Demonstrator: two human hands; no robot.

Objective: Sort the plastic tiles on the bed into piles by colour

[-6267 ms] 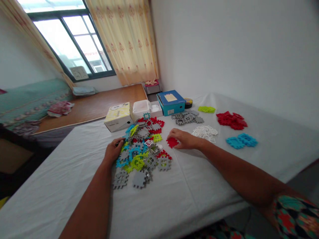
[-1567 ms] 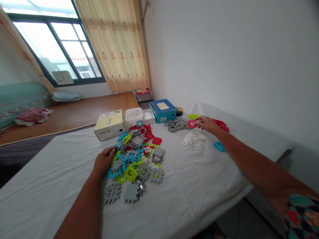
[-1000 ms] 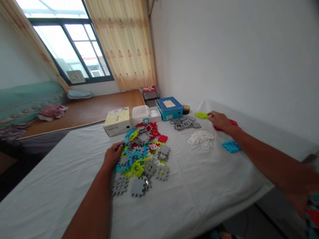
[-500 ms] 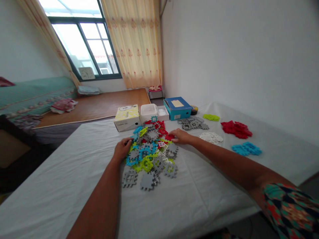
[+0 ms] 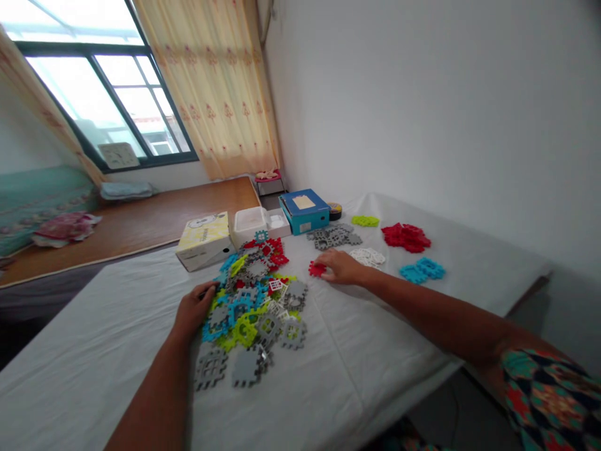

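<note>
A mixed pile of plastic puzzle tiles in grey, blue, green, red and white lies on the white-covered table. My left hand rests with curled fingers on the pile's left edge. To the right of the pile, my right hand pinches a red tile just above the cloth. Beyond it lie sorted groups: grey tiles, white tiles, green tiles, red tiles and blue tiles.
At the table's far edge stand a yellow tissue box, a clear plastic container, a blue box and a small round tin. A white wall runs along the right; a window and curtain are behind.
My right hand went out to the red group at the far right, came back to the pile and has now drawn a red tile out to the right. The left hand stayed put.
</note>
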